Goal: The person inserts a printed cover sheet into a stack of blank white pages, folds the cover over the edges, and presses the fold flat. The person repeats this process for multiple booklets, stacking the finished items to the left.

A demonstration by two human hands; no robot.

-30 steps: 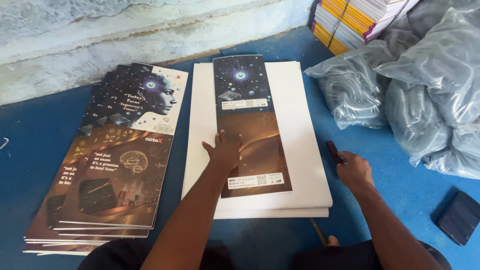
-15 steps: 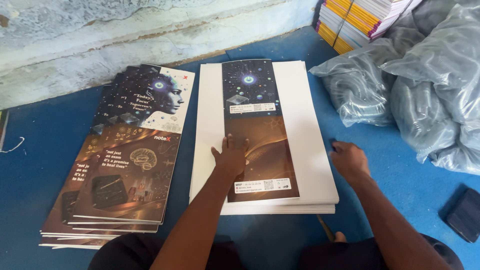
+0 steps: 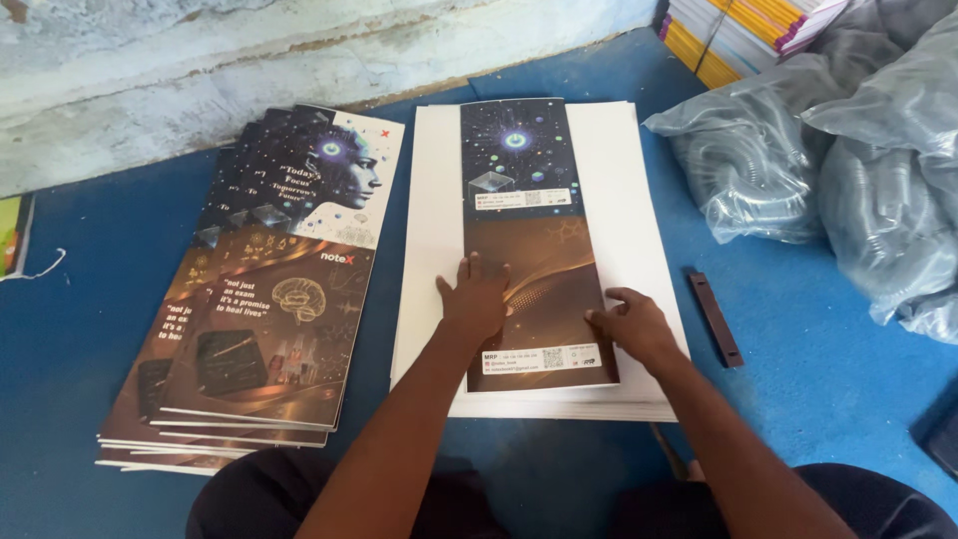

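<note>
The left hand (image 3: pixel 475 301) lies flat, fingers spread, pressing on the left half of a printed strip (image 3: pixel 534 240); the right hand (image 3: pixel 633 325) rests open on the strip's lower right edge, fingers pointing left. Neither grips anything. The strip lies on a stack of white sheets (image 3: pixel 431 200), its long axis running away from the person, starry dark end far, brown end near. Left of the stack sits a fanned pile of printed covers (image 3: pixel 269 299). A dark bar (image 3: pixel 716 317) lies on the blue floor (image 3: pixel 818 349) just right.
</note>
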